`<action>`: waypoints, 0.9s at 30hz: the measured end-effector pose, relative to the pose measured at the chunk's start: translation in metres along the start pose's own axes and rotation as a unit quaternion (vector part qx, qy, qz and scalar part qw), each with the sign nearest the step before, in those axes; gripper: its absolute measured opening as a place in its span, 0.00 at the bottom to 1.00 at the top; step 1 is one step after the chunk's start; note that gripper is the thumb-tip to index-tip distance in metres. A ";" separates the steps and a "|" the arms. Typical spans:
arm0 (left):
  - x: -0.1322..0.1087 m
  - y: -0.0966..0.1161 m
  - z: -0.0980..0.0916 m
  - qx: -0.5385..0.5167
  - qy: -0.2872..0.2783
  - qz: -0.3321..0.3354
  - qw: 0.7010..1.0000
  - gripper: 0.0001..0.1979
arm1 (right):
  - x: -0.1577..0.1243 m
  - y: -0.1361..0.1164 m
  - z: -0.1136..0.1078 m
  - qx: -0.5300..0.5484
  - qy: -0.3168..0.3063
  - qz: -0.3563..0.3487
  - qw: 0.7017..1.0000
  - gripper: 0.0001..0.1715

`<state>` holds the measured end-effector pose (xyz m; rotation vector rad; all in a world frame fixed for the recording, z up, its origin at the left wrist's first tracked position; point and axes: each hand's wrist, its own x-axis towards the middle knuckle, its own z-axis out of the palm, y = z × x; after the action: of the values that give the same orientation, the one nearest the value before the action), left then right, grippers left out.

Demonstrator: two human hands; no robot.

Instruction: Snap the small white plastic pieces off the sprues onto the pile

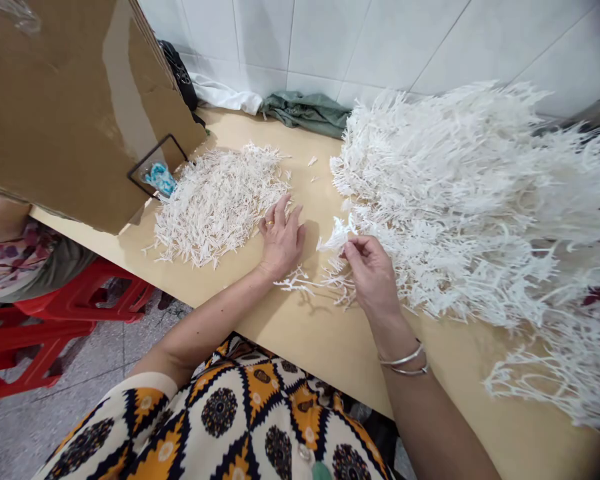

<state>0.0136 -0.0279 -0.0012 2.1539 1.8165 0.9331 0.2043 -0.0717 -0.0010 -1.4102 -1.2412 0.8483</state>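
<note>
We pinch a white sprig (336, 235) in the right hand (373, 273), left hand (280, 233) lies open, empty by the small pile (215, 200) on the counter (325, 340); stripping step, likely.

a small piecework workshop, plain and makeshift

white tiled wall (380, 40) behind a bare wooden table (320, 333), heaped with a big pile of white plastic sprues (480, 200) and a smaller pile of snapped-off pieces (220, 200); a cardboard box (70, 107) stands at the side, red plastic stools (55, 320) on the concrete floor.
</note>
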 end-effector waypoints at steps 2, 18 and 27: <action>-0.002 -0.001 -0.006 -0.090 -0.006 0.046 0.995 0.19 | 0.004 0.002 0.009 0.039 0.020 -0.028 0.999 0.15; 0.007 -0.018 0.004 -0.454 -0.047 -0.061 0.888 0.19 | -0.005 0.011 0.031 0.017 0.038 -0.046 0.998 0.13; 0.004 -0.014 -0.004 -0.506 -0.135 -0.046 0.850 0.19 | -0.005 -0.008 0.027 -0.182 0.046 -0.327 0.926 0.27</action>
<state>0.0003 -0.0217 -0.0034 1.3926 0.9087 1.1266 0.1758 -0.0709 0.0006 -1.1661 -1.7115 0.0907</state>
